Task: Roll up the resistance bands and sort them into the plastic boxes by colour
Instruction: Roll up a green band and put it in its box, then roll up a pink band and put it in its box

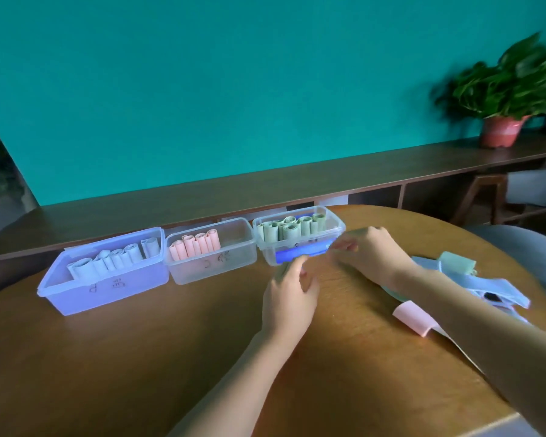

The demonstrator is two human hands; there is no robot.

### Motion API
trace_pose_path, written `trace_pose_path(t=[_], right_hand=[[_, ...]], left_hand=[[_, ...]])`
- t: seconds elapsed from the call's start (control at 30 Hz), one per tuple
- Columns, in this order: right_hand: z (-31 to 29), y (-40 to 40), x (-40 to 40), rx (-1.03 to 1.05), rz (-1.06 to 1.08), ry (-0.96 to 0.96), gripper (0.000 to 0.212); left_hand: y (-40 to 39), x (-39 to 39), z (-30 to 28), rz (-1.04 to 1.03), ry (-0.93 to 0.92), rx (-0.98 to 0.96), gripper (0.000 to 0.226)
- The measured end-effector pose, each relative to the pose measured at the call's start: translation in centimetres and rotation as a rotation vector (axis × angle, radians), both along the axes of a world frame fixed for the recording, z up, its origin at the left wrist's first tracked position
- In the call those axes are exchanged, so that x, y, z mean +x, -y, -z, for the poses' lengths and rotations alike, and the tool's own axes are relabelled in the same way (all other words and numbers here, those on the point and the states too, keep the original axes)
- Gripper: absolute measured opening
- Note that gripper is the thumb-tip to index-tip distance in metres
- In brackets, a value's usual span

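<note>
- Clearly visible along the far edge of the round wooden counter [139, 357]: three plastic boxes in a row, touching or nearly so.
- Left box [76, 298], purple-tinted: pale rolls [114, 260] standing upright along its back wall.
- Middle box [215, 266], clear: pink rolls [194, 246] upright in the back left part.
- Right box [336, 227], clear, something blue low at its front: green rolls [292, 228] upright, filling the back.
- Left hand [289, 298]: back up, fingers curled downward just before the right box; blurred, so cannot tell whether anything is held.
- Right hand [369, 247]: fingers bent, fingertips near the front right corner of the right box, apart from the left hand; blurred by motion, grip impossible to judge.
- Pile of loose bands [486, 282] on the right of the counter, partly under the right forearm: pale blue strips, with a green band [457, 261] on top at the far side.
- Pink band [413, 318], flat, near edge of the pile, beside the right forearm.
- Behind the counter: long dark shelf [265, 187] against a teal wall, potted plant [505, 96] at its right end.
</note>
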State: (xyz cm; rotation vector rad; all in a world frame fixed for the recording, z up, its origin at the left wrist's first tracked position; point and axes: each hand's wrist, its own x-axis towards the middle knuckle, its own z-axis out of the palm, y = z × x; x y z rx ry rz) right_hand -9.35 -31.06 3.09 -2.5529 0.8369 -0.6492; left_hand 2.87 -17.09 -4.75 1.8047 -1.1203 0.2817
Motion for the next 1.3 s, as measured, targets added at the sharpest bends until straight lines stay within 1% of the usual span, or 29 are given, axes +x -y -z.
trace_pose_path(t=[0.07, 0.13, 0.23, 0.3, 0.4, 0.5, 0.6, 0.7, 0.77, 0.9, 1.0, 1.07, 1.17, 1.3], right_hand=[[0.4, -0.9, -3.2, 0.011, -0.003, -0.019, 0.016], [0.8, -1.8, -6.4, 0.034, 0.009, -0.021, 0.018], [1.7, -2.7, -11.1, 0.011, 0.072, -0.014, 0.020], [2.4, -2.9, -13.9, -0.013, 0.121, 0.000, 0.015], [3.3, -3.0, -17.6, -0.019, 0.194, 0.024, 0.014], [4.1, -3.0, -20.1, -0.036, 0.236, 0.015, 0.015], [4.9, -2.9, -21.8, -0.047, 0.240, 0.006, 0.013], [5.6, -2.5, -22.9, -0.041, 0.220, -0.070, 0.013], [6.1, -2.3, -23.4, -0.032, 0.210, -0.088, 0.012], [6.6, -2.2, -24.0, -0.085, 0.221, -0.111, 0.027], [6.6, -2.1, -24.0, -0.069, 0.203, -0.105, 0.027], [6.7, -1.9, -23.8, -0.045, 0.183, -0.093, 0.024], [6.4, -2.1, -23.2, -0.040, 0.160, -0.077, 0.022], [5.5, -2.5, -22.1, -0.044, 0.127, -0.084, 0.024]], left_hand=[[0.2, -2.6, -0.1, 0.049, -0.038, 0.033, 0.039], [0.5, -5.1, -0.4, 0.093, -0.056, 0.040, 0.036], [1.1, -8.6, -1.1, 0.151, -0.095, 0.058, 0.028], [1.4, -10.5, -1.4, 0.216, -0.133, 0.065, 0.024], [1.9, -12.8, -1.3, 0.316, -0.139, 0.103, 0.025], [2.7, -14.7, -0.9, 0.366, -0.074, 0.123, 0.028], [3.6, -16.0, -0.1, 0.371, -0.040, 0.118, 0.024], [4.1, -16.5, 0.3, 0.373, -0.063, 0.163, 0.017], [4.3, -16.6, 0.7, 0.390, -0.085, 0.190, 0.015], [5.0, -16.2, 1.7, 0.312, -0.065, 0.270, 0.024], [4.8, -15.9, 1.4, 0.238, -0.073, 0.273, 0.029], [4.8, -15.6, 1.2, 0.210, -0.091, 0.267, 0.022], [4.5, -15.3, 0.4, 0.174, -0.068, 0.238, 0.010], [3.6, -14.4, -2.3, 0.052, -0.015, 0.160, 0.012]])
